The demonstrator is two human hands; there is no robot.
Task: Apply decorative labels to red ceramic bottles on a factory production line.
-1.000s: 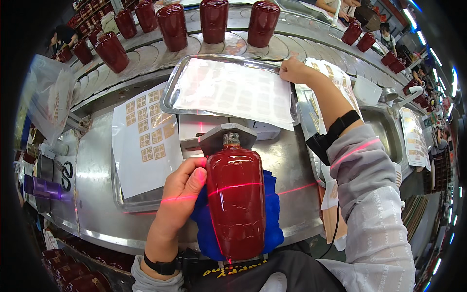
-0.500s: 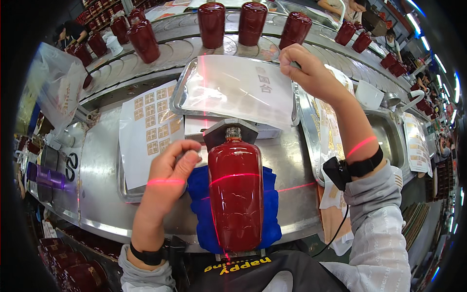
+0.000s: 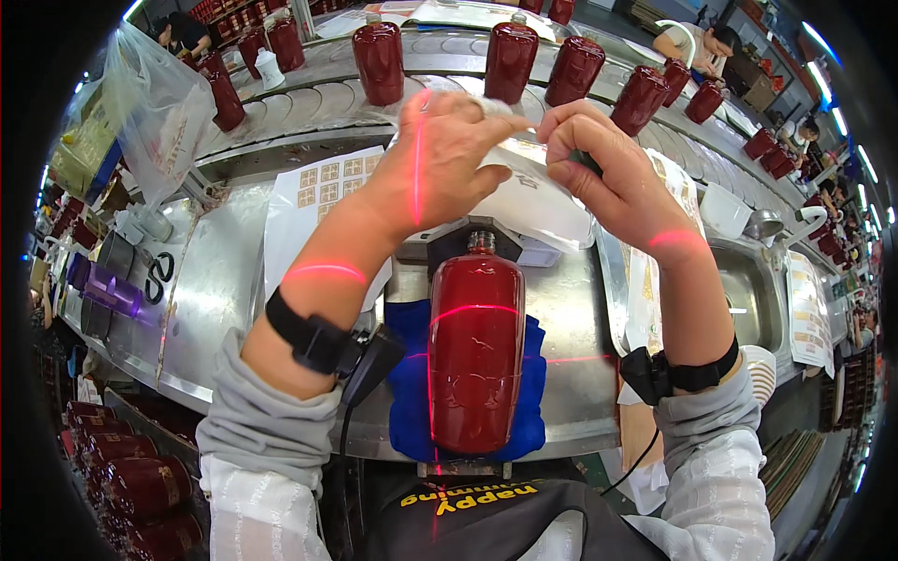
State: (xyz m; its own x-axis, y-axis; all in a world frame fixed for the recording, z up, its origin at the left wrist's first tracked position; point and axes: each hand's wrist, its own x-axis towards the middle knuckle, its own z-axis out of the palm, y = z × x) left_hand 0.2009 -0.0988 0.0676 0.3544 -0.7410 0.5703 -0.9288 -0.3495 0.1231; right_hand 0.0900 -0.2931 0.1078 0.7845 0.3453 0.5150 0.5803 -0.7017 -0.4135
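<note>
A glossy dark red bottle (image 3: 477, 365) lies on a blue cloth (image 3: 409, 393) in front of me, its clear neck pointing away into a dark angular holder (image 3: 505, 245). Beyond the neck, my left hand (image 3: 444, 164) reaches across a tray, index finger stretched out and thumb apart from it. Its index fingertip comes close to my right hand (image 3: 599, 164), whose fingers are pinched together. Something small and dark green shows inside that right hand; its kind is unclear. Below both hands lies a white sheet with clear film (image 3: 543, 210), partly covered by them.
A sheet of gold square labels (image 3: 323, 187) lies at left. Red bottles (image 3: 379, 64) stand on the curved conveyor (image 3: 309, 105) behind. Black scissors (image 3: 157, 277) and a purple bottle (image 3: 110, 292) are far left; a metal sink (image 3: 748, 290) is right. A co-worker (image 3: 697, 47) sits beyond.
My left hand has moved up and right from beside the bottle to near my right hand. The right hand has shifted slightly right and down. Bottles on the conveyor have changed position.
</note>
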